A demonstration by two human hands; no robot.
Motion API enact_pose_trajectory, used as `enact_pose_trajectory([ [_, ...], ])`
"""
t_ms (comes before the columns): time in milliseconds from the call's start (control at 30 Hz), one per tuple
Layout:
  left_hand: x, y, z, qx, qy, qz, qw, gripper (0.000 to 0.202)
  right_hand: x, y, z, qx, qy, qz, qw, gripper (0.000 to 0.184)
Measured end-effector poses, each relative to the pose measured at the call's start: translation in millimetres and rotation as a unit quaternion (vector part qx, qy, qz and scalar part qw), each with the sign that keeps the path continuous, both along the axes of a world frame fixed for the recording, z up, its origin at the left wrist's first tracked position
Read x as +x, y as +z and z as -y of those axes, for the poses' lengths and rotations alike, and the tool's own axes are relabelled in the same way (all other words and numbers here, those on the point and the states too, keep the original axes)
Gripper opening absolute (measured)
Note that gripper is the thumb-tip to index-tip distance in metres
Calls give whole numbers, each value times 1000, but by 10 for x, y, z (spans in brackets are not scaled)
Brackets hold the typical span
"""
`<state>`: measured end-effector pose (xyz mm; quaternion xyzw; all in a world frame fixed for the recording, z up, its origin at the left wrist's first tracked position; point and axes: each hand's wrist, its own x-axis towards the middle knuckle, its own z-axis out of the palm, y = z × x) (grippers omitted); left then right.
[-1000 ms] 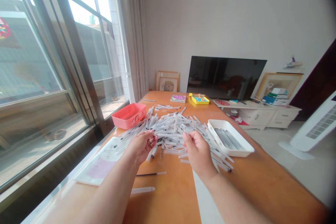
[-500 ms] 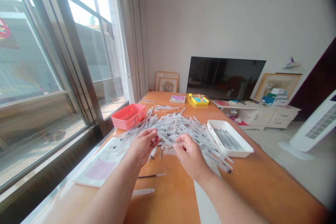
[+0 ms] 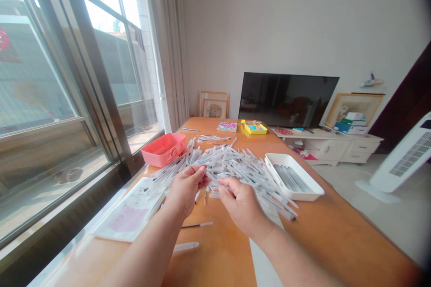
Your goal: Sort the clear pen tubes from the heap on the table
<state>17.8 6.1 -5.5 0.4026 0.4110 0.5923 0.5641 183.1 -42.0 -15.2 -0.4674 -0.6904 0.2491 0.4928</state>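
The thumb and forefinger of the left hand [image 3: 189,187] were nearly closed, pinching one end of a slim, pale translucent plastic pen tube [image 3: 213,179]; the thumb and forefinger of the right hand [image 3: 241,204] were likewise drawn together at its other end. The tube lay aslant between the two sets of fingertips; its finer detail was too small to tell. Just beyond the fingers spread a tangled heap of clear and whitish plastic pens [image 3: 230,158]. Farther out, to the left of the fingers, stood a coral-pink rectangular plastic basket [image 3: 156,159]; to their right, a white rectangular plastic tray [image 3: 310,196] held a row of slender grey sticks [image 3: 291,178]. Nearer the wearer than the fingers, a thin black-and-clear refill [image 3: 197,225] rested on the glossy orange-brown table [image 3: 218,260], near a whitish translucent tube [image 3: 187,246] partly hidden by the left forearm.
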Motion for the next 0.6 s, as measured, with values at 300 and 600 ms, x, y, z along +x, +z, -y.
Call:
enact_pose_trajectory([
  [300,11,44,32,26,-1,-30,999,36,31,40,22,12,-1,12,1000,28],
  [600,29,38,45,44,-3,-37,998,35,20,38,24,8,-10,19,1000,30],
])
